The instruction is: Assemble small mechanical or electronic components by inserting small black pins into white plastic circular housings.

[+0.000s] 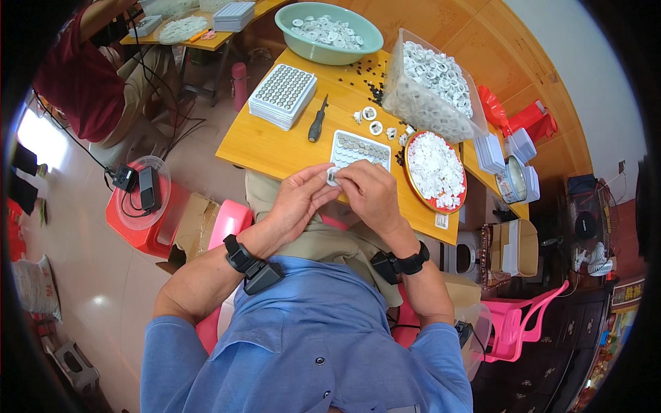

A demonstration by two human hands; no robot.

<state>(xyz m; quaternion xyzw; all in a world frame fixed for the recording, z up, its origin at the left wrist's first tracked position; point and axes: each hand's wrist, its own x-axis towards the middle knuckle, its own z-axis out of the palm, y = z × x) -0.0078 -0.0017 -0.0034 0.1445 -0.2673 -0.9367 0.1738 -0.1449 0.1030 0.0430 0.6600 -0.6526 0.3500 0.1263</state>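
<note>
Left hand (301, 198) and right hand (372, 198) fingers clamp a small white part (332, 177) by the front edge of the tabletop (242, 142); probably light, stiff, best held by its rim.

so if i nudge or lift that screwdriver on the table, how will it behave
The screwdriver should stay stiff, given its straight, slim shaft. It will probably feel heavier toward the handle, which is much thicker than the shaft. Pushed sideways, it may roll or swivel a little, since the handle looks roundish.
</note>
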